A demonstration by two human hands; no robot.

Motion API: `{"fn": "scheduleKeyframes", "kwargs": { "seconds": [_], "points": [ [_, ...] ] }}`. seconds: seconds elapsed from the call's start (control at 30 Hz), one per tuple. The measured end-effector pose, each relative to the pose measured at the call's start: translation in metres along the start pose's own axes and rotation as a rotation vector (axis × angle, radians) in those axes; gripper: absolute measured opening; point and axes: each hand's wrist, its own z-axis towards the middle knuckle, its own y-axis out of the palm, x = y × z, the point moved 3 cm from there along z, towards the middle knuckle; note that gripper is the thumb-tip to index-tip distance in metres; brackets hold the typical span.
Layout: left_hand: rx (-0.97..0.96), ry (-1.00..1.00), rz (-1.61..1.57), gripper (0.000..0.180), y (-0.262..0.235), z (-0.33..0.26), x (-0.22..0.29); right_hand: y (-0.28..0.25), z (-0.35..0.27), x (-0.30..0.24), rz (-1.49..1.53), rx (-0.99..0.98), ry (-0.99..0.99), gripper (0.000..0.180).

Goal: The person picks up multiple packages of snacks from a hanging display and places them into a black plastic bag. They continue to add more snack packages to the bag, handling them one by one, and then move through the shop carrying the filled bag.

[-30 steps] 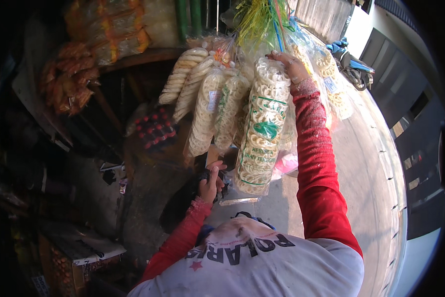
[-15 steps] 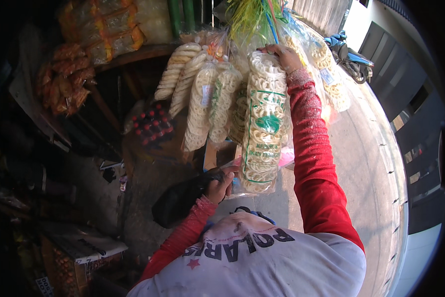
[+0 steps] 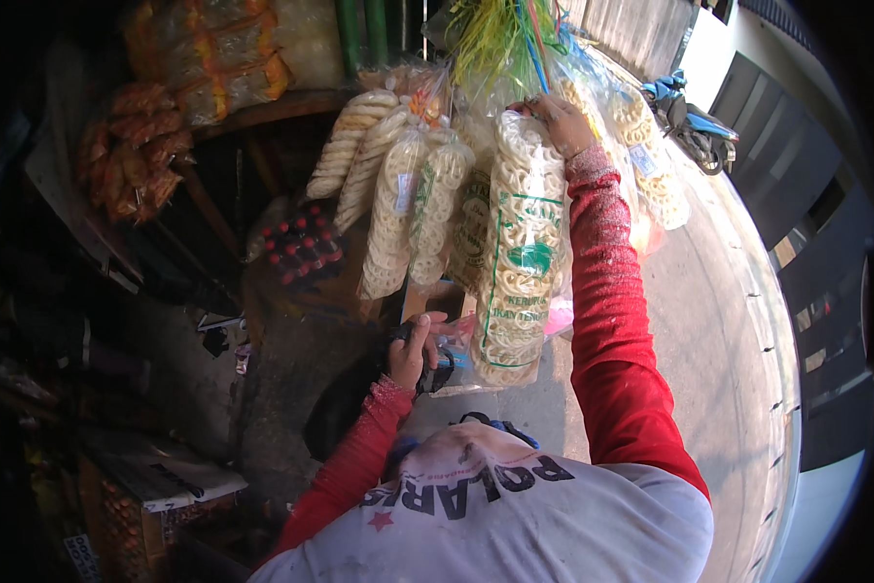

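My right hand [image 3: 565,124] is closed at the top of a tall clear bag of ring-shaped crackers [image 3: 522,262] with green print, which hangs upright in front of me. Lower and to the left, my left hand [image 3: 413,355] has the black plastic bag [image 3: 345,413] hanging from it, dark and partly lost in shadow. Its thumb and forefinger point up, near the lower end of the cracker bag. More bagged crackers [image 3: 395,214] hang just left of the one I grip, and another bag of crackers [image 3: 656,165] hangs beyond my right wrist.
Yellow-green plastic strings [image 3: 495,44] hang above the bags. To the left are a bunch of orange-brown snack packs [image 3: 140,146] and red-capped bottles [image 3: 301,243]. A box [image 3: 155,486] stands at lower left. A motorcycle [image 3: 695,121] is parked at the far right.
My left hand has turned so its fingers point more upward, and the black bag hangs lower. The cracker bag in my right hand has shifted slightly downward.
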Motion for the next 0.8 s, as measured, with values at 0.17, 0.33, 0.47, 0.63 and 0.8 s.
{"fn": "scheduleKeyframes", "kwargs": {
  "seconds": [0.17,0.33,0.47,0.63,0.8],
  "points": [
    [0.062,0.121,0.077,0.047,0.005,0.045,0.060,0.009,-0.007,0.047,0.324,-0.020,0.163,0.020],
    [0.100,0.273,0.253,0.044,0.008,0.093,0.090,0.012,-0.006,0.056,0.655,-0.042,0.318,0.021],
    [0.362,0.577,0.783,0.048,-0.008,0.125,0.068,-0.005,-0.001,0.026,0.204,-0.072,0.031,0.024],
    [0.447,0.549,0.890,0.072,-0.021,0.135,0.026,-0.009,-0.001,0.019,0.808,-0.101,0.556,0.027],
    [0.285,0.291,0.848,0.069,-0.019,0.131,0.015,-0.011,-0.003,0.022,0.912,-0.091,0.605,0.024]
  ]
}}
